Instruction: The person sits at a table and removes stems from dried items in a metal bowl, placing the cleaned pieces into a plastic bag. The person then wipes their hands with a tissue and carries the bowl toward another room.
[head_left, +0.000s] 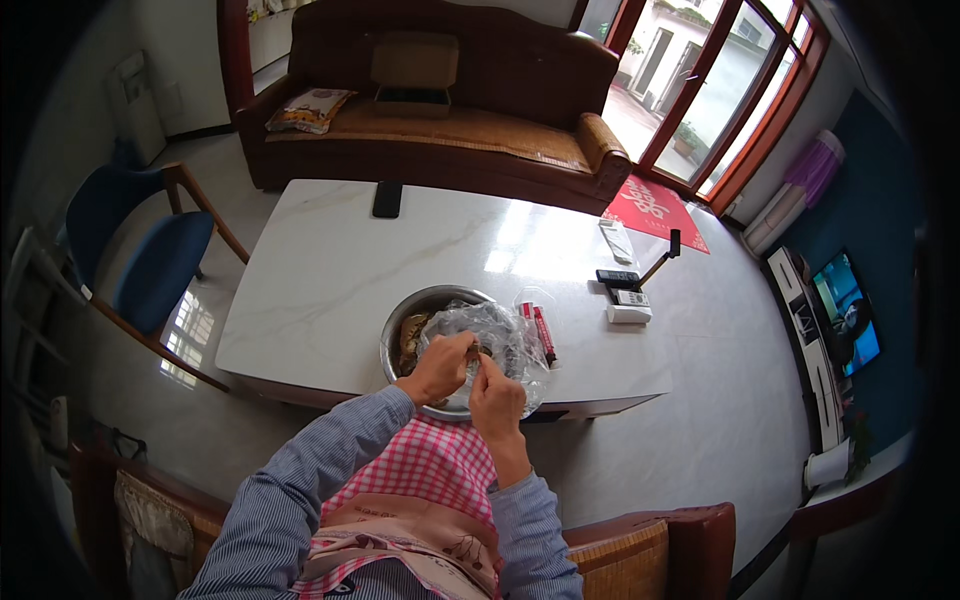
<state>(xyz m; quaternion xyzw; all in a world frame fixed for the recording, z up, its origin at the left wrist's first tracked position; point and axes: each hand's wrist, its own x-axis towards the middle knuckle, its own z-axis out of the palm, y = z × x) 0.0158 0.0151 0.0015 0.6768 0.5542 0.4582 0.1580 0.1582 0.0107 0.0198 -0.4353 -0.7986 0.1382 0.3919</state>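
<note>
A stainless steel basin (387, 346) rests at the near edge of the marble-topped table. Brown lumpy pieces (411, 339) lie against its left inner wall; I cannot tell what they are. A clear plastic bag (517, 327) sits in the basin and spills over its right rim. Above the bag, my left hand (444, 369) and my right hand (498, 397) meet at the fingertips. Both pinch a small dark brown piece (473, 348), mostly hidden by the fingers.
Right of the basin lie red-wrapped sticks (544, 334). Farther right are remote controls (618, 278), a white box (628, 314) and a small stand (660, 266). A black phone (387, 200) lies at the far edge. A blue chair (161, 266) stands left, a sofa (450, 142) beyond.
</note>
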